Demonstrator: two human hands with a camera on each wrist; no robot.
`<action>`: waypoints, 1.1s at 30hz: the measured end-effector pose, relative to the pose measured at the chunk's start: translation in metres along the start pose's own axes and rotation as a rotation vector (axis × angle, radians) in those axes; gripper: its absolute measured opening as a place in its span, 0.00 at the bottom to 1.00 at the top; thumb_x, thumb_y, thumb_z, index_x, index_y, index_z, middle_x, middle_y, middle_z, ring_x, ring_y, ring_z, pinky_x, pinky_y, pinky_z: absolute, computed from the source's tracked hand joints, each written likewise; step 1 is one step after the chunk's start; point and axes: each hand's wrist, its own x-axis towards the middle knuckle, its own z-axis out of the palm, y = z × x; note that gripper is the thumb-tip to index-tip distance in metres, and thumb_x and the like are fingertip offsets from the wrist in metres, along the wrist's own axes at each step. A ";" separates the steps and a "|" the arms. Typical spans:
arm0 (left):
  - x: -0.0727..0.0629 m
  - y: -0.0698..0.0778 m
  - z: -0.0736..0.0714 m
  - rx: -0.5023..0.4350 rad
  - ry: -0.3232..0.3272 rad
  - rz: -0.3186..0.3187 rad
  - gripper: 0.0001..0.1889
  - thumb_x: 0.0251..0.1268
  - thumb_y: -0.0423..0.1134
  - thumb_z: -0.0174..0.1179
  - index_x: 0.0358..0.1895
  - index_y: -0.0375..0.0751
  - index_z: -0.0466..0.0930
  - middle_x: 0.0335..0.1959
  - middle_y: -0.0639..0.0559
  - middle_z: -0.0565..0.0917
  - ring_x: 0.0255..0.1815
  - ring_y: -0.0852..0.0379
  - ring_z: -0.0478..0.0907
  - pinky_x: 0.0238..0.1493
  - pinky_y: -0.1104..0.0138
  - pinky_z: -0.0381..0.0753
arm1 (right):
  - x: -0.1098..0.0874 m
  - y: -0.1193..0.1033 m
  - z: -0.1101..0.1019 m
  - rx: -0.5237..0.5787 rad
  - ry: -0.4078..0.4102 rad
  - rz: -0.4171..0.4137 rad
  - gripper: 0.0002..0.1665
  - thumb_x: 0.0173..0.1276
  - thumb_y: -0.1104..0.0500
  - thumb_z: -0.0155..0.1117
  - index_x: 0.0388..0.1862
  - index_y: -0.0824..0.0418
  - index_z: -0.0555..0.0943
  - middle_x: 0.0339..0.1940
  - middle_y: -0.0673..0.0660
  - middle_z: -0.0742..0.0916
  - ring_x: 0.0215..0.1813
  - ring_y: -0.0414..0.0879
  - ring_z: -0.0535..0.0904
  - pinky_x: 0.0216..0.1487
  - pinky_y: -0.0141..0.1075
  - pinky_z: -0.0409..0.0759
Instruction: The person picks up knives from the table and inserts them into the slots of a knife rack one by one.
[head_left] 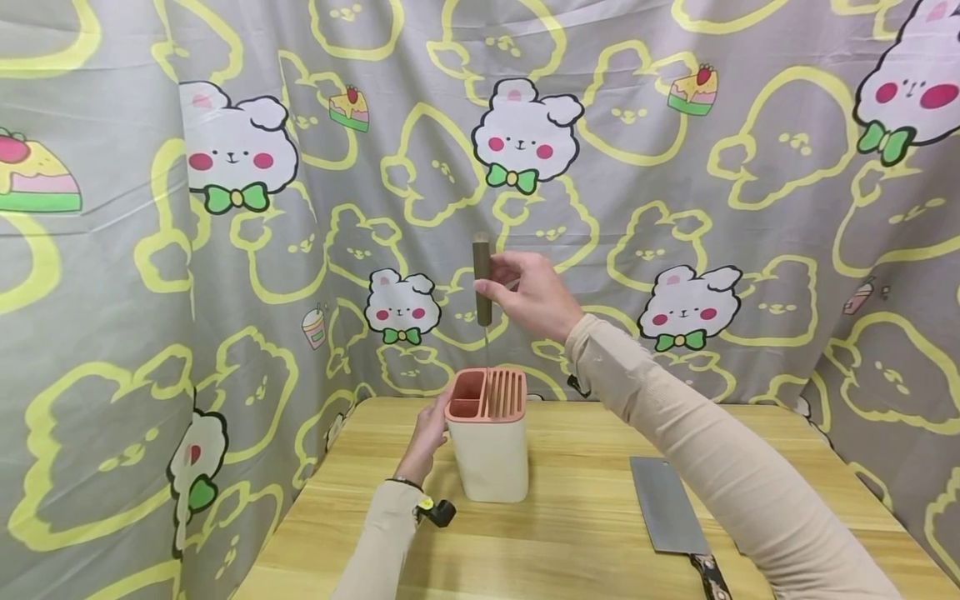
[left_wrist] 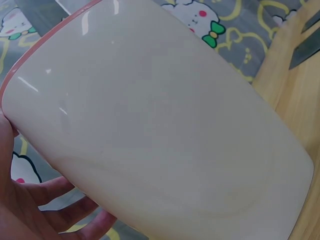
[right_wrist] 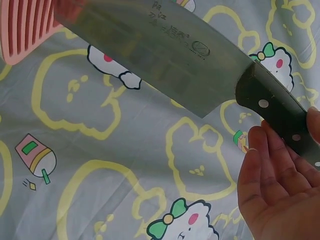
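My right hand (head_left: pixel 536 292) pinches the dark handle (head_left: pixel 483 283) of a kitchen knife between thumb and fingers, above the knife holder. The broad blade (right_wrist: pixel 165 55) points down, seen edge-on in the head view; in the right wrist view its far end overlaps the pink slotted top (right_wrist: pixel 30 30). Whether the tip is inside a slot I cannot tell. The cream knife holder (head_left: pixel 491 462) stands upright, with a pink top of slots and two open compartments. My left hand (head_left: pixel 429 433) rests against its left side near the rim, fingers (left_wrist: pixel 75 212) relaxed along the wall.
A cleaver (head_left: pixel 667 508) lies flat on the wooden table (head_left: pixel 577 517) to the right, its handle toward me. Part of another blade (left_wrist: pixel 311 20) shows beside it in the left wrist view. A patterned curtain (head_left: pixel 450 208) hangs behind and at both sides.
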 end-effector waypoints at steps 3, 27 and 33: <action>0.001 -0.001 0.000 0.005 0.000 0.002 0.35 0.80 0.66 0.42 0.74 0.45 0.73 0.74 0.40 0.75 0.68 0.38 0.76 0.68 0.37 0.72 | 0.001 0.001 0.001 0.007 0.001 -0.004 0.14 0.73 0.56 0.69 0.52 0.62 0.85 0.43 0.57 0.91 0.44 0.51 0.88 0.48 0.43 0.86; 0.000 0.000 0.001 -0.004 -0.009 0.015 0.36 0.79 0.67 0.42 0.75 0.44 0.71 0.75 0.40 0.73 0.69 0.37 0.75 0.69 0.35 0.71 | -0.003 0.006 0.013 0.017 -0.009 -0.002 0.13 0.73 0.57 0.69 0.52 0.61 0.86 0.41 0.57 0.91 0.43 0.54 0.88 0.48 0.44 0.85; -0.001 -0.001 0.000 -0.011 -0.013 0.012 0.36 0.79 0.68 0.43 0.74 0.45 0.72 0.74 0.40 0.74 0.69 0.37 0.75 0.71 0.34 0.69 | -0.004 0.007 0.015 -0.012 -0.009 0.002 0.12 0.73 0.56 0.70 0.51 0.60 0.86 0.40 0.56 0.91 0.42 0.49 0.87 0.50 0.45 0.85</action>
